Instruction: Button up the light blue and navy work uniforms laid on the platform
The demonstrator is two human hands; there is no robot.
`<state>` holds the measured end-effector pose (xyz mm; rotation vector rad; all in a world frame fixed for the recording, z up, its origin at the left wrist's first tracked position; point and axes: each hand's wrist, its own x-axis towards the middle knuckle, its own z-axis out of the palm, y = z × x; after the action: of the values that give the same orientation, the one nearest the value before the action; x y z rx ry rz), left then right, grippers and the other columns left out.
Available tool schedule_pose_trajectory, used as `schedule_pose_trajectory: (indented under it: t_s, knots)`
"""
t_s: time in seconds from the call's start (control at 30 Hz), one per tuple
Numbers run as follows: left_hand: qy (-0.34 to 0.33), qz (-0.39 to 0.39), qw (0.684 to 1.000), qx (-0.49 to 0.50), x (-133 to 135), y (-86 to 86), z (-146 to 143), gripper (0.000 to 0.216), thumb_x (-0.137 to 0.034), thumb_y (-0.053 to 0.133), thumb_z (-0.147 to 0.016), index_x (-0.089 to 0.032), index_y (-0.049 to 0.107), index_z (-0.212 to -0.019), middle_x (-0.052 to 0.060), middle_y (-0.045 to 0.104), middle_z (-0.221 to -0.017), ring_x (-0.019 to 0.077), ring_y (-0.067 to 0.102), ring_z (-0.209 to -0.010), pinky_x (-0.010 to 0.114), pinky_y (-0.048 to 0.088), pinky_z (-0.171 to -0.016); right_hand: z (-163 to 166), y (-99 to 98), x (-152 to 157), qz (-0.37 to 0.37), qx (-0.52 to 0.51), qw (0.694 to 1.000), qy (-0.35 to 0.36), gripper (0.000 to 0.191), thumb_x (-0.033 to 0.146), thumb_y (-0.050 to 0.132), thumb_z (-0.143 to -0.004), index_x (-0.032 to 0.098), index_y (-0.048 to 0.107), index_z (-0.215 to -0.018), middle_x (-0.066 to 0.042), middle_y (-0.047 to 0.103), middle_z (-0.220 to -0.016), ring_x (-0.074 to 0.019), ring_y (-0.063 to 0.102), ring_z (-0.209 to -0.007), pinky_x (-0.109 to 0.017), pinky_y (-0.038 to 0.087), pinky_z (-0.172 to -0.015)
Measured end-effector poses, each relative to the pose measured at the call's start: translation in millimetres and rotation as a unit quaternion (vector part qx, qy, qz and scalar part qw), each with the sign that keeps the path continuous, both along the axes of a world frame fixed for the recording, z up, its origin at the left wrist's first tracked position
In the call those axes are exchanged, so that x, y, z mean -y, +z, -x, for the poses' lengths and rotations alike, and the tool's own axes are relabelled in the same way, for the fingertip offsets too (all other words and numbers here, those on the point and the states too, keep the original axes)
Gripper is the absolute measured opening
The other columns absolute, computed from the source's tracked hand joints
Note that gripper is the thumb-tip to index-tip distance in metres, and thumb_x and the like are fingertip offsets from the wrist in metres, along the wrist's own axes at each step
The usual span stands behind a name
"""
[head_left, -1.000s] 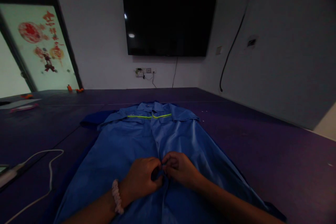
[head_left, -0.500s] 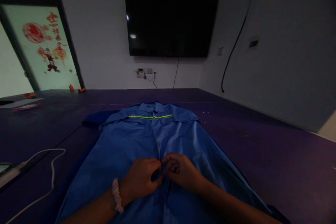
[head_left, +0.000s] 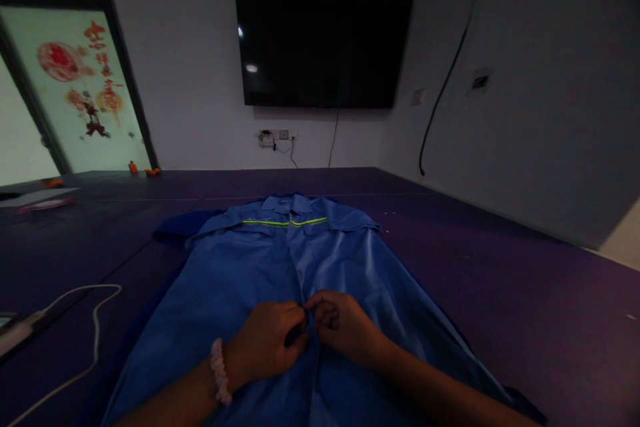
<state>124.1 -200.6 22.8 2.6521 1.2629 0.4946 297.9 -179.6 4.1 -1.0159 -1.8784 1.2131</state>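
A blue short-sleeved shirt (head_left: pixel 245 267) lies spread face up, collar away from me, with a yellow-green stripe across the chest. My left hand (head_left: pixel 273 337), a pale scrunchie (head_left: pixel 220 371) on its wrist, pinches the left side of the front placket. Right beside it, my right hand (head_left: pixel 345 327) has its fingers curled and pinches the placket's other edge. The fingertips of both hands nearly meet at the middle of the shirt front. Whether a button sits between them is hidden and too dark to make out.
Darker blue cloth (head_left: pixel 183 225) shows under the shirt. A white cable (head_left: pixel 97 327) runs from a device (head_left: pixel 17 333) at the left. The purple surface (head_left: pixel 475 260) reaches the wall with a television (head_left: pixel 325 47). Small orange objects (head_left: pixel 153 172) stand near the glass door (head_left: pixel 90 93).
The view has shifted very slightly. Both hands stay at the placket, with only small finger movements; the left thumb and the right fingers sit a little differently.
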Motion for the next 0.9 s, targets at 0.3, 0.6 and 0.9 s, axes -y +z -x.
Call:
schedule_pose_trajectory:
  t_s: [0.3,0.6,0.9]
  knots:
    - [-0.002,0.007,1.0,-0.016,1.2,4.0,-0.2,0.008,-0.022,0.048,-0.076,-0.017,0.053,-0.073,0.0,0.058,-0.07,0.011,0.051,-0.062,0.022,0.034,-0.055,0.8,0.6,1.2,-0.009,0.004,1.0,-0.003,0.034,0.002,0.047,-0.058,0.017,0.056,-0.087,0.005,0.053,-0.06,-0.006,0.047,-0.051,-0.015,0.035,-0.046]
    - [0.011,0.019,0.998,-0.06,1.0,4.3,-1.8,0.015,-0.022,0.041,-0.079,-0.017,0.053,-0.071,0.002,0.058,-0.068,0.0118,0.049,-0.059,0.023,0.034,-0.055,0.8,-0.8,1.1,-0.011,0.011,1.0,0.001,0.03,0.007,0.053,-0.061,0.017,0.056,-0.089,0.005,0.053,-0.061,-0.0064,0.048,-0.051,-0.016,0.035,-0.046]
    - [0.003,0.023,0.997,-0.071,2.0,7.7,-1.8,0.012,-0.016,0.041,-0.076,-0.016,0.052,-0.071,0.002,0.059,-0.071,0.0128,0.051,-0.063,0.024,0.037,-0.058,-0.2,4.0,4.3,-0.066,0.06,0.996,0.016,0.039,0.008,0.059,-0.058,0.018,0.056,-0.095,0.004,0.054,-0.065,-0.0078,0.051,-0.055,-0.016,0.037,-0.047]
